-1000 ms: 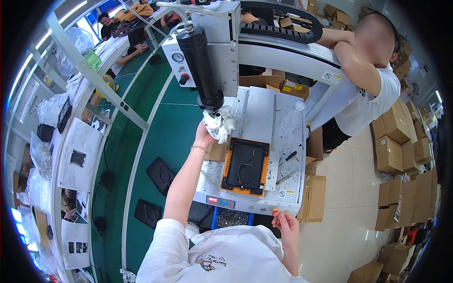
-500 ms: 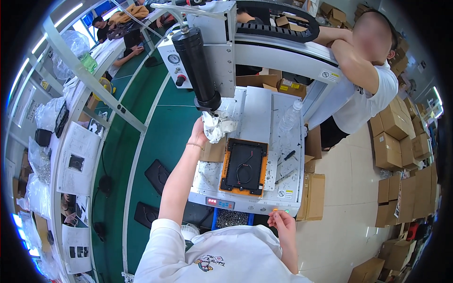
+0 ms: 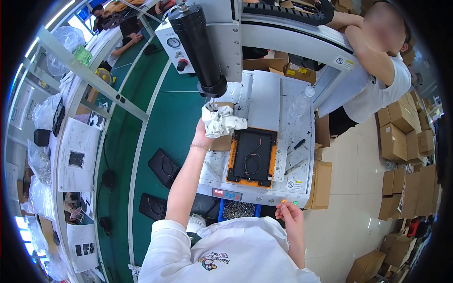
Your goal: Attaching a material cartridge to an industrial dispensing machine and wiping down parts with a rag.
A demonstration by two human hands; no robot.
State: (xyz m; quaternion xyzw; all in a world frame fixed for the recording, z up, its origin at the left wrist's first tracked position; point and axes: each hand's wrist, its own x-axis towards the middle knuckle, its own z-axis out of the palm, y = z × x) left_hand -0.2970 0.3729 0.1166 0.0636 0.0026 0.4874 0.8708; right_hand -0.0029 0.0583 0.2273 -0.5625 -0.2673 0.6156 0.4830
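My left hand (image 3: 203, 134) grips a crumpled white cloth (image 3: 221, 121) with dark specks. The cloth is just below the lower end of a black dispensing cylinder (image 3: 200, 52), and a gap shows between them. To the right of the cloth, a black rectangular panel (image 3: 249, 162) with a thin looped cable lies in an orange fixture (image 3: 230, 175) on the white machine bed. My right hand (image 3: 291, 216) has its fingers curled in at the bed's front edge, beside an orange-lit button (image 3: 284, 201). I see nothing held in it.
A clear plastic bottle (image 3: 301, 103) and a black pen-like tool (image 3: 299, 144) are on the bed's right side. Two black panels (image 3: 163, 167) lie on the green bench at left. A blue bin (image 3: 220, 212) holds small metal parts. A co-worker (image 3: 377, 52) leans on the machine frame.
My left hand and the cloth have come down from the cylinder's tip, where the cloth was pressed before. My right hand stays by the buttons. The whole view has shifted slightly.
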